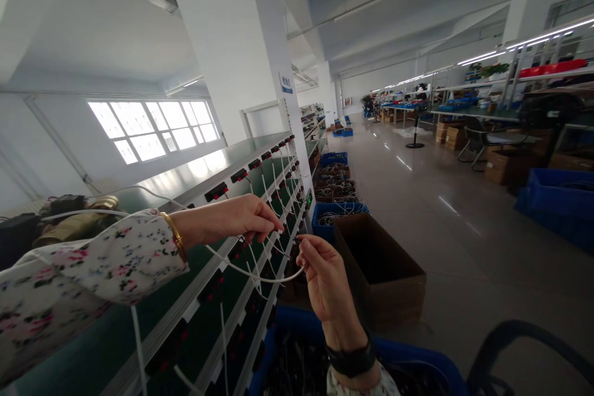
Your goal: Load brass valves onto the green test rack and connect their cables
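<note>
My left hand (245, 218) reaches in from the left with its fingers closed in a pinch. A small pale tip shows at its fingertips, too small to name. Just to the right, my right hand (325, 272) is raised, with thumb and forefinger closed on the end of a white cable (260, 278). That cable hangs in a loop from the right hand and runs back to the left beneath my left forearm. The two sets of fingertips are close but apart. Behind them stands a rack (204, 204) with rows of black-and-red sockets, several with white cables hanging down.
An open cardboard box (394, 291) stands on the floor at right, beside a blue bin (417, 356) of dark items. Blue crates (334, 159) of cables line the rack's far side. A chair (482, 136), a standing fan (415, 130) and workbenches are across the aisle.
</note>
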The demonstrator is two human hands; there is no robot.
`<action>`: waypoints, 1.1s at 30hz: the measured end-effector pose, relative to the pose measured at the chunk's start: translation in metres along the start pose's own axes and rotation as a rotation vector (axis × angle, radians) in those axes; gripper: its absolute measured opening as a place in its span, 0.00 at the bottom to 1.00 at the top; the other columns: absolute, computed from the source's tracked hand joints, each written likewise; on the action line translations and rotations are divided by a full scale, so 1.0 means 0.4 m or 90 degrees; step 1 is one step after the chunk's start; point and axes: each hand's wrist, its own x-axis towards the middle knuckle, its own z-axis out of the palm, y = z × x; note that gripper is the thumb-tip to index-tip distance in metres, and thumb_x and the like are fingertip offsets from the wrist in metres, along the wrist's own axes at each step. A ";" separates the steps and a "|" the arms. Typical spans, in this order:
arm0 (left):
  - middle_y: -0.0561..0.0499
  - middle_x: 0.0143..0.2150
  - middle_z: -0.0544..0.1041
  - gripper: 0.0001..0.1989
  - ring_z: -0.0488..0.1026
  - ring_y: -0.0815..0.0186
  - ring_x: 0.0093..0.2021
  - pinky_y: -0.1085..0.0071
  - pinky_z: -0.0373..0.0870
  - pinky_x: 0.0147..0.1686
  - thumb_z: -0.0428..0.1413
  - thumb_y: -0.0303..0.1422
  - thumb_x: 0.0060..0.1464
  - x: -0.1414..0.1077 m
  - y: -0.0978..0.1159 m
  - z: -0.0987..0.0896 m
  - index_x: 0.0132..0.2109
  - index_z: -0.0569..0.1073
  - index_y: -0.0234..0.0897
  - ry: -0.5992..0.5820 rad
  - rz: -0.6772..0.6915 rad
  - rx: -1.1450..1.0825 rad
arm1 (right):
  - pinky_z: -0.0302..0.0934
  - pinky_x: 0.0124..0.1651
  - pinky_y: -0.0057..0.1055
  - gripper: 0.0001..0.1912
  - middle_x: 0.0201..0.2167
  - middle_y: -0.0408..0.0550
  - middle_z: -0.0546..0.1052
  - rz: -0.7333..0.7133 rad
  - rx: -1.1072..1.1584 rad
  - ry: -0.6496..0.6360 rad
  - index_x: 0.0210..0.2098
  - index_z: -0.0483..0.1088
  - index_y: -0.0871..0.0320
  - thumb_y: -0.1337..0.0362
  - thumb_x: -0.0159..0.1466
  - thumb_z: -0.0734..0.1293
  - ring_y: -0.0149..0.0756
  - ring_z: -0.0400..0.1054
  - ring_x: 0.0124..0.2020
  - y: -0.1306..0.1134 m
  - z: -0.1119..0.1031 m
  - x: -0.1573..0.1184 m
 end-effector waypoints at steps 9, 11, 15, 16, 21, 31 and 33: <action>0.53 0.24 0.66 0.27 0.59 0.73 0.22 0.74 0.56 0.26 0.45 0.52 0.55 -0.004 0.005 0.010 0.38 0.73 0.31 -0.007 -0.020 -0.088 | 0.57 0.35 0.28 0.11 0.23 0.41 0.70 -0.007 -0.021 0.009 0.29 0.75 0.58 0.60 0.48 0.75 0.26 0.58 0.26 -0.002 0.006 -0.003; 0.53 0.23 0.66 0.27 0.58 0.73 0.22 0.74 0.56 0.25 0.45 0.52 0.54 -0.005 0.004 0.011 0.37 0.73 0.30 -0.006 -0.017 -0.095 | 0.57 0.35 0.28 0.11 0.24 0.41 0.71 -0.011 -0.025 0.011 0.29 0.75 0.58 0.60 0.47 0.75 0.27 0.58 0.26 -0.003 0.009 -0.005; 0.54 0.22 0.65 0.21 0.58 0.73 0.22 0.74 0.56 0.25 0.53 0.48 0.50 -0.006 0.001 0.014 0.35 0.73 0.31 0.000 -0.016 -0.080 | 0.58 0.34 0.28 0.11 0.24 0.41 0.72 -0.008 -0.020 0.011 0.27 0.75 0.58 0.60 0.46 0.75 0.27 0.59 0.25 -0.009 0.022 -0.009; 0.55 0.21 0.65 0.20 0.58 0.73 0.21 0.74 0.56 0.25 0.55 0.47 0.49 -0.006 0.000 0.015 0.34 0.73 0.31 0.005 -0.021 -0.076 | 0.58 0.34 0.28 0.11 0.24 0.42 0.72 -0.005 -0.016 0.011 0.27 0.75 0.57 0.60 0.46 0.75 0.27 0.60 0.25 -0.010 0.026 -0.010; 0.56 0.19 0.64 0.16 0.58 0.74 0.20 0.75 0.57 0.24 0.58 0.42 0.46 -0.005 -0.009 0.019 0.31 0.72 0.31 0.028 -0.037 -0.083 | 0.59 0.37 0.28 0.10 0.26 0.42 0.74 -0.004 -0.010 -0.002 0.28 0.76 0.57 0.62 0.46 0.75 0.29 0.63 0.29 -0.010 0.033 -0.012; 0.54 0.25 0.67 0.16 0.58 0.76 0.21 0.76 0.57 0.24 0.56 0.40 0.49 -0.018 -0.001 0.032 0.37 0.70 0.30 0.035 -0.027 -0.124 | 0.56 0.37 0.28 0.10 0.34 0.44 0.73 -0.100 -0.153 -0.061 0.38 0.75 0.54 0.59 0.58 0.67 0.31 0.61 0.33 0.012 0.023 -0.018; 0.54 0.26 0.66 0.16 0.59 0.74 0.22 0.75 0.58 0.25 0.56 0.41 0.48 -0.019 0.005 0.038 0.36 0.69 0.30 0.075 -0.030 -0.095 | 0.56 0.36 0.29 0.11 0.34 0.45 0.72 -0.104 -0.157 -0.066 0.39 0.75 0.54 0.59 0.58 0.66 0.31 0.60 0.32 0.018 0.031 -0.016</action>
